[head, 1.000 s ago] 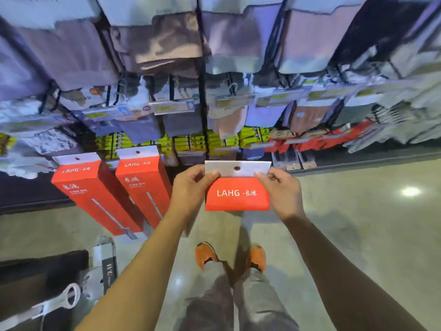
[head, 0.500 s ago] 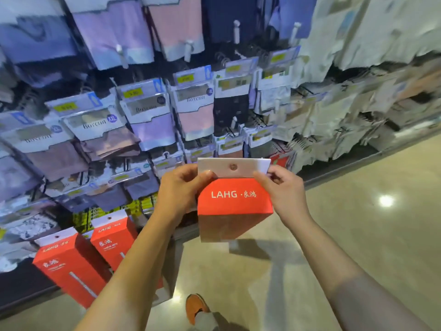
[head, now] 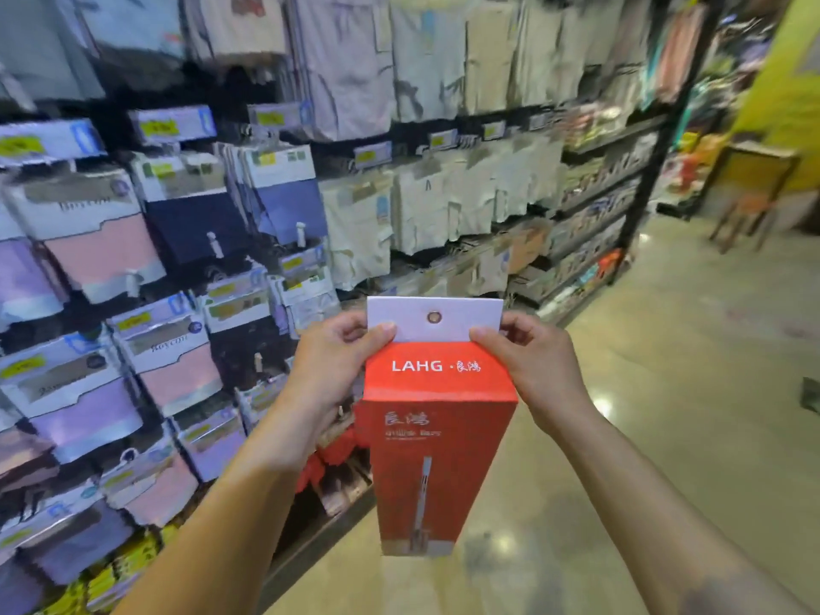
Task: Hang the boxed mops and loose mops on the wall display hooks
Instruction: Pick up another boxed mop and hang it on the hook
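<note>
A tall red boxed mop (head: 437,459) marked LAHG hangs upright in front of me, with a white hang tab and a round hole at its top. My left hand (head: 335,361) pinches the tab's left edge. My right hand (head: 530,364) pinches its right edge. The box is in the air, a little away from the wall display (head: 186,268) on the left. White-tipped display hooks (head: 212,245) stick out between the hanging packs there.
The wall display is packed with hanging bagged garments and yellow price tags. A dark base ledge (head: 319,548) runs along the floor below it. Shelving (head: 594,241) continues down the aisle to the right, and a wooden stool (head: 750,193) stands at the far end on the shiny floor.
My view has swung up and right along the wall; the red boxes hung low on the left are out of sight. Both hands still hold the box, whose full front now shows.
</note>
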